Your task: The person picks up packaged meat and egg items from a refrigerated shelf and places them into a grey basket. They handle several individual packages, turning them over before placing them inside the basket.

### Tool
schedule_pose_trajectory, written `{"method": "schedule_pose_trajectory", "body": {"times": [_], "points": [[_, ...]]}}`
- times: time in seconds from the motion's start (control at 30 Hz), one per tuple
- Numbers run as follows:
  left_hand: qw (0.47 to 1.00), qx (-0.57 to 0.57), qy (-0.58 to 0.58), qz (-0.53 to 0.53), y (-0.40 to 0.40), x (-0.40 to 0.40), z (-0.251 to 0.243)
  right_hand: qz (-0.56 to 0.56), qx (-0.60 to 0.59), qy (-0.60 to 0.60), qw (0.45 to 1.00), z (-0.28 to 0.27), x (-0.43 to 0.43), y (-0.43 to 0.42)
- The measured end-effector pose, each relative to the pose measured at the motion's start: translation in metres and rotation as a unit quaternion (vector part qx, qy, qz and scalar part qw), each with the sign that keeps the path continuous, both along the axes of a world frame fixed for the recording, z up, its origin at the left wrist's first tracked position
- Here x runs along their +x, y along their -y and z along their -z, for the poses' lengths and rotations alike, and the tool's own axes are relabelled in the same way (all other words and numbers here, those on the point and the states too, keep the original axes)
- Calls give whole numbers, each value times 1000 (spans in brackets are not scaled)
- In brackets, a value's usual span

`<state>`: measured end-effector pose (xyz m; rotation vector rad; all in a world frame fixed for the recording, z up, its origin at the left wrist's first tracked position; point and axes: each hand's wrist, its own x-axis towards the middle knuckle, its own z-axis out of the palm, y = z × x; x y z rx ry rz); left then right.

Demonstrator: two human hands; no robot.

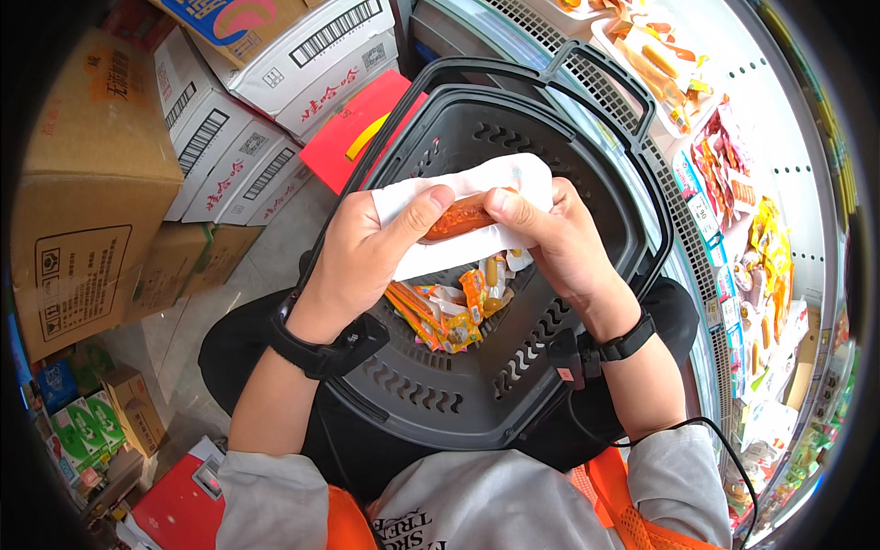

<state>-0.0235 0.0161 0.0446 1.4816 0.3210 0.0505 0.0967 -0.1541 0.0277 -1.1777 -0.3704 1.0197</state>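
Note:
My left hand [371, 237] and my right hand [560, 234] hold a white tissue or cloth [447, 258] between them. Across its middle lies a reddish-brown sausage-like item [459, 218], with both thumbs over its ends; whether it is wrapped I cannot tell. Below my hands sits a dark grey plastic shopping basket [440, 418] between my legs, its handles raised. Several small packaged snacks [457, 316] lie on its floor, some in orange and yellow wrappers. My hands and the tissue hide part of the basket's inside.
At the right, a refrigerated display shelf [790, 227] holds packaged sausages [653, 75] in white trays and yellow-wrapped snacks [773, 240]. White cartons [234, 148] and brown cardboard boxes [82, 179] are stacked at the left. A red box [357, 130] stands behind the basket. A black cable [742, 467] loops beside my right arm.

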Motion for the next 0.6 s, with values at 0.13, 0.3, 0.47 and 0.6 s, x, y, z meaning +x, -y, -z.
{"method": "schedule_pose_trajectory", "body": {"times": [0.13,0.3,0.47,0.6], "points": [[999,31,-2,-12,0,0,0,-7,-5,-7,1000,-2,0,0],[998,58,2,-13,-1,-1,2,-19,-7,1,1000,1,2,1],[999,28,-8,-26,1,2,3,-17,-16,-3,1000,1,1,-1],[996,-88,-9,-15,-1,4,3,26,-28,-25,999,-2,2,-4]]}}
